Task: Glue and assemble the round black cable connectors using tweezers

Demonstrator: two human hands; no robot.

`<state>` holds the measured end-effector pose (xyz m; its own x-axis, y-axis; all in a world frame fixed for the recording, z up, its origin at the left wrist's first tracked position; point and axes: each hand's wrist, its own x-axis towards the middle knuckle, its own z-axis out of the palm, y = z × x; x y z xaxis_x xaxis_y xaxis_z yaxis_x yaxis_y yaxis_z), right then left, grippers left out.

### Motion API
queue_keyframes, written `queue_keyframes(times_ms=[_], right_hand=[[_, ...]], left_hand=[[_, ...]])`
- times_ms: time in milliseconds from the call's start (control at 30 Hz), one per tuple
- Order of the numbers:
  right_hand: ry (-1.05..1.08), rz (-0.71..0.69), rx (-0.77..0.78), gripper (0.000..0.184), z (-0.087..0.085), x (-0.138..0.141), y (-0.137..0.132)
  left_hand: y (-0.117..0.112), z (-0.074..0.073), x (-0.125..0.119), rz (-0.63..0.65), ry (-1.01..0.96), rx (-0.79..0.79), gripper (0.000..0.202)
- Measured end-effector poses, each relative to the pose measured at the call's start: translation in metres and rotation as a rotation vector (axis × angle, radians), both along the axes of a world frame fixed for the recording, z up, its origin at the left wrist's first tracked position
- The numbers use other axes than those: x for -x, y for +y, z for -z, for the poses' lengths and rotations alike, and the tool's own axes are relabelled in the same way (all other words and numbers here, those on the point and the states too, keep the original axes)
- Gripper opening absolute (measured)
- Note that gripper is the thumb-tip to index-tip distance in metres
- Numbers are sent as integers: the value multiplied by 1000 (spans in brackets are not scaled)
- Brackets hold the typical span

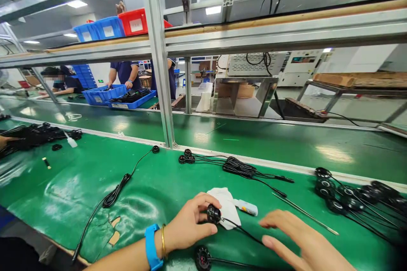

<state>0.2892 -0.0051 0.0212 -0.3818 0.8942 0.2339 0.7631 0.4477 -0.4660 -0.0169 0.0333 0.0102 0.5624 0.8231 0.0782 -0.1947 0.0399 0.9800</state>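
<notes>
My left hand (192, 222), with a blue wristband, grips a small black cylindrical cabled part (213, 214) between thumb and fingers. Its black cable (243, 229) runs right, toward my right hand (295, 237). That hand is open, thumb and forefinger apart; the cable's end by its thumb is hard to see, so I cannot tell if they touch. Behind the part lies a white cloth (224, 199) or wipe, with a small clear bottle (248, 207) beside it. A similar round black part (202, 258) with a cable rests in front of my left hand.
Coiled cabled parts lie at the back (238, 166) and left (116, 190); a cluster (333, 194) sits right. A thin metal rod (305, 214) lies near my right hand. An upright metal post (159, 59) rises behind the mat. Co-workers stand beyond, near blue bins (132, 103).
</notes>
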Motion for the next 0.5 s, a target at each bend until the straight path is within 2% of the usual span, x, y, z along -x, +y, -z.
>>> queue_keyframes(times_ms=[100,200,333,500], right_hand=[[66,-48,60,17,-8,45,9],[128,-91,58,20,4,74,13],[233,-103,30,11,19,86,6],[440,-52,-134,12,14,88,-5]], left_hand=[[1,3,-1,35,-100,118,40],[0,0,-2,39,-164,185,42],[-2,-7,-3,35,-175,259,40],[-5,-7,-3,62,-151,338,41]])
